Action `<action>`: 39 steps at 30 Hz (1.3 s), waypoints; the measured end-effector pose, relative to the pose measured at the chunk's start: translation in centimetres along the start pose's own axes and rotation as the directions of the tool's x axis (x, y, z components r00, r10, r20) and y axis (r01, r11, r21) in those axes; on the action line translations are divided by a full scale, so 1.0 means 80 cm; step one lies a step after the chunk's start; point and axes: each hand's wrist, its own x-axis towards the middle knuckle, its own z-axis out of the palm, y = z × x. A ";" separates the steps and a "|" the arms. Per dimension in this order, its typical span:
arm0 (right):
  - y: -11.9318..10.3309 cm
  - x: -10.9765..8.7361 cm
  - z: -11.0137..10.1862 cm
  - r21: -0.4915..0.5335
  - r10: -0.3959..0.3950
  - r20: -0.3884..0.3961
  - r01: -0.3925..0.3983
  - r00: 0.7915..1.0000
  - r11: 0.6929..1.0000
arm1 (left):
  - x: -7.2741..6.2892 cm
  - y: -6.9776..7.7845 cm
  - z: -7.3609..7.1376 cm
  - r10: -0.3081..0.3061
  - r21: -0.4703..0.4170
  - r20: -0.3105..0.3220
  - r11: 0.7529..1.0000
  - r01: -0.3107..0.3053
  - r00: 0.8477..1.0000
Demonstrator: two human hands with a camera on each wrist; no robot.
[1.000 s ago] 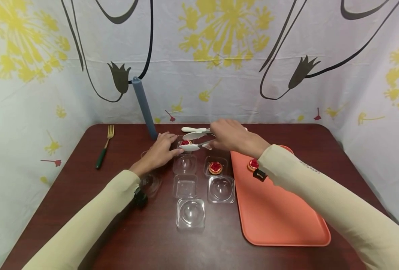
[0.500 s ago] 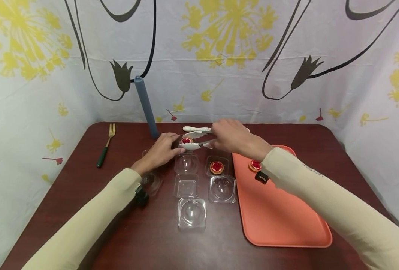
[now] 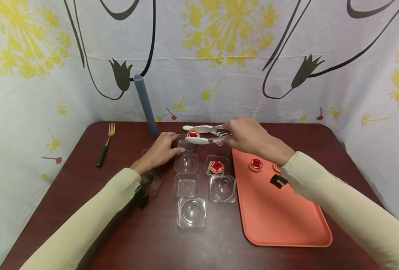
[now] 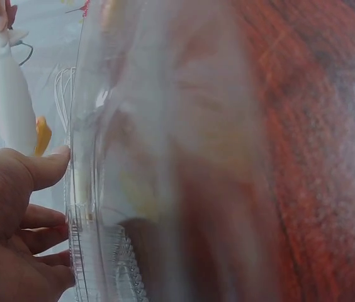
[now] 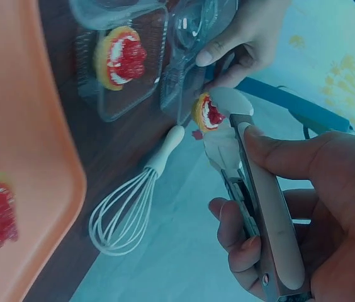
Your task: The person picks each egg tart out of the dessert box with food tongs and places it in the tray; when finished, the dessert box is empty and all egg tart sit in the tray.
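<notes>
My left hand (image 3: 160,152) holds the side of a clear plastic container (image 3: 186,146) at the back of the table. In the left wrist view, its thumb and curled fingers lie along the ridged edge of that container (image 4: 105,189). My right hand (image 3: 250,137) grips a pair of white-tipped tongs (image 3: 199,141), fingers wrapped around the metal handle (image 5: 269,220). Between the tong tips is a small red-topped tart (image 3: 193,134), also visible as a cream-filled tart (image 5: 209,114) in the right wrist view. The tart is held up at the back right of the container.
A second tart (image 3: 216,167) sits in another clear container. Several clear containers and domed lids (image 3: 191,213) stand nearby. More tarts (image 3: 256,165) lie on an orange tray (image 3: 283,217). A whisk (image 5: 124,214) lies behind the tongs; a fork (image 3: 105,147) and blue stick (image 3: 146,107) are left.
The tongs and tart have moved right and slightly back from over the left-held container. My right forearm has shifted right, uncovering more tarts on the tray. The left hand stays in place.
</notes>
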 end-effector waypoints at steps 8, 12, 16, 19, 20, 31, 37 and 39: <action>0.023 -0.035 -0.001 0.024 0.058 -0.025 -0.057 0.998 0.998 | 0.001 0.000 0.002 -0.014 0.007 0.007 1.000 0.014 1.000; 0.032 -0.051 -0.003 0.017 0.087 -0.031 -0.087 0.996 0.996 | 0.001 -0.001 0.003 0.001 0.002 0.001 1.000 -0.001 1.000; 0.039 -0.066 -0.007 -0.001 0.098 -0.041 -0.098 0.994 0.995 | 0.002 -0.009 0.008 0.026 -0.009 -0.018 1.000 -0.026 0.999; 0.042 -0.079 -0.011 -0.018 0.098 -0.053 -0.099 0.994 0.995 | 0.001 -0.011 0.007 0.034 -0.009 -0.021 0.999 -0.034 0.999; 0.043 -0.083 -0.012 -0.023 0.102 -0.054 -0.103 0.993 0.994 | 0.001 -0.011 0.007 0.036 -0.008 -0.022 0.999 -0.036 0.999; 0.051 -0.129 -0.028 -0.080 0.086 -0.089 -0.094 0.992 0.992 | -0.001 -0.003 0.001 0.033 0.000 -0.015 0.999 -0.033 0.999; 0.052 -0.157 -0.034 -0.093 0.080 -0.117 -0.091 0.990 0.992 | 0.003 -0.016 0.007 0.046 -0.032 -0.030 0.998 -0.046 0.999; 0.051 -0.166 -0.035 -0.090 0.083 -0.124 -0.094 0.989 0.991 | 0.005 -0.024 0.012 0.059 -0.038 -0.041 0.997 -0.060 0.997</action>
